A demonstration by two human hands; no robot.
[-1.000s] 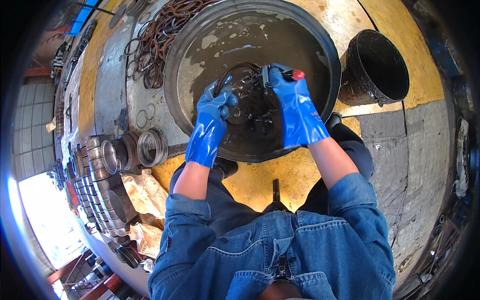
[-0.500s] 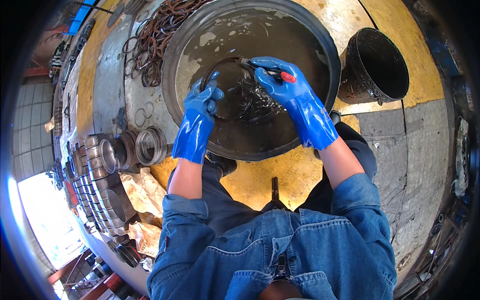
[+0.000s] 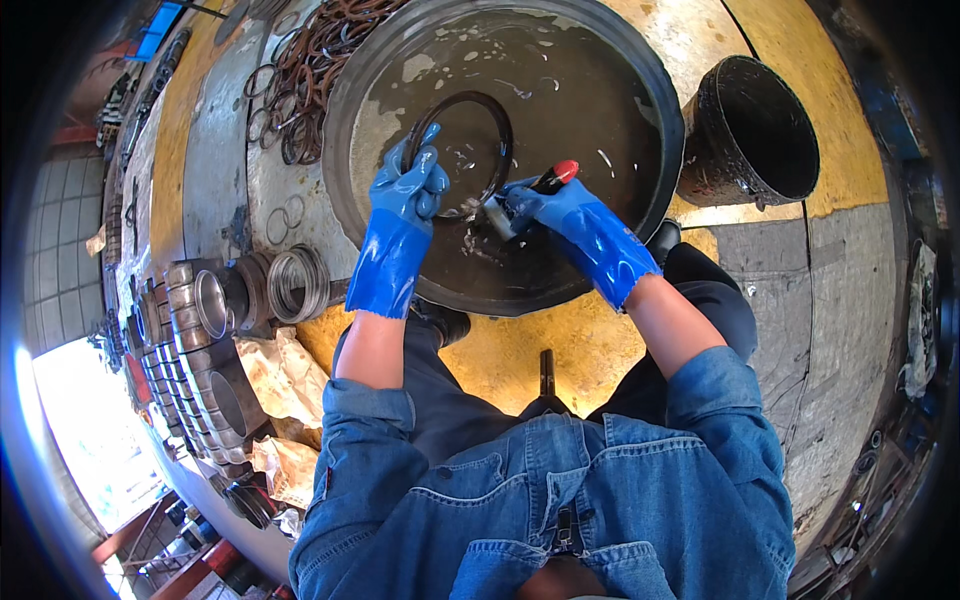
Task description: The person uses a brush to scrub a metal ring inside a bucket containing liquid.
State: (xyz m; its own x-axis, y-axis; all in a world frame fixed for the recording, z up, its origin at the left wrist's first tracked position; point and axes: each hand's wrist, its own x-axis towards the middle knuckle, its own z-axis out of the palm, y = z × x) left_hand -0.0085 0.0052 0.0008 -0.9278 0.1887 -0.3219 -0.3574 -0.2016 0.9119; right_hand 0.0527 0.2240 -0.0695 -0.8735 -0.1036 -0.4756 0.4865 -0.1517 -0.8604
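My left hand (image 3: 410,185), in a wet blue rubber glove, is closed around the left side of a dark ring (image 3: 509,140). The ring is held tilted above murky brown liquid in a wide round tub (image 3: 668,110). In my right hand (image 3: 555,208), gloved the same way, is a brush (image 3: 497,216) with a black and red handle and a broad metal band. Its end lies against or close by the ring's lower right edge; the bristles are hard to make out.
Rusty rings (image 3: 325,60) lie heaped left of the tub, with thin loose rings nearby. A dark bucket (image 3: 757,130) stands to its right. Metal cylinders (image 3: 195,350), a coil of pale rings (image 3: 298,285) and brown paper (image 3: 285,375) are at the left.
The ring has come up into fuller view above the liquid. My right hand has moved down with the brush, from the ring's top to its lower right.
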